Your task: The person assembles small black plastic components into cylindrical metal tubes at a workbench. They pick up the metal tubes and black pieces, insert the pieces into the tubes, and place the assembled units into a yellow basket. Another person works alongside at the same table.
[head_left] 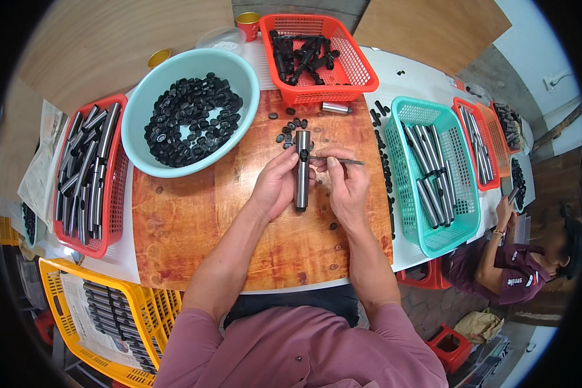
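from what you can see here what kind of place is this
Probably a small assembly workshop doing hand piecework. Baskets hold sorted metal tubes, a bowl is full of small black caps, and the left hand holds one tube over a wooden board.

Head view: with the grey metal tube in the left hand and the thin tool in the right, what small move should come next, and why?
Probably press the thin metal pick inward. The left hand holds the grey metal tube upright over the wooden board, a small black piece sits at its side hole, and the right hand has the pick's tip aimed there.
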A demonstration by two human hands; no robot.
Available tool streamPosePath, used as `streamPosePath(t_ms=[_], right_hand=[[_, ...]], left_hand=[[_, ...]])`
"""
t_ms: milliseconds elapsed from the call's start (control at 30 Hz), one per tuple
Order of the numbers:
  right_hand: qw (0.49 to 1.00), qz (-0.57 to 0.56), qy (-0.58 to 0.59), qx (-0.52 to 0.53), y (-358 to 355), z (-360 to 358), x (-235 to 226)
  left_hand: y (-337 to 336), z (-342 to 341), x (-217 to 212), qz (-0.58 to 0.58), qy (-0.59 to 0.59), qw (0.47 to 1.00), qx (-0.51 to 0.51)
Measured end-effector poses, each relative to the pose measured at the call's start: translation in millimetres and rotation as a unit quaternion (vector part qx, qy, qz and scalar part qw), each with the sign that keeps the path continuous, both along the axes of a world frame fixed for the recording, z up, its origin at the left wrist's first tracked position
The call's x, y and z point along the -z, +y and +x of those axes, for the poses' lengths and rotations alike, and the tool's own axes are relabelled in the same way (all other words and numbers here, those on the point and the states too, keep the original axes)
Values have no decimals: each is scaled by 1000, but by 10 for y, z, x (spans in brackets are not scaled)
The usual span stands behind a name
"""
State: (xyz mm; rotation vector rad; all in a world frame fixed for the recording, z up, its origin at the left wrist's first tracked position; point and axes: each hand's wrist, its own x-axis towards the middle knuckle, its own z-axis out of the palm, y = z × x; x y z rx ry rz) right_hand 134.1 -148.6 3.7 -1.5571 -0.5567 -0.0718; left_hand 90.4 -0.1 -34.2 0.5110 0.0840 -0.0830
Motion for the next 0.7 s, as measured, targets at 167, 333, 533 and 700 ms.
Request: streamPosePath(t_ms=[167,333,533,700], right_hand=[[1000,-19,-22,4,-9,-7,-7],[999,32,-8,-2,22,-22,6],[999,15,-23,34,74,-67,64],[999,12,-3,48,91,-98,46]], left_hand=[[-16,-9,-41,0,0,1000,3],[-34,-3,-54,4,29,999,-15],[-61,-17,-12,44,11,998,-35],[-92,-39,-22,33,2,999,-38]])
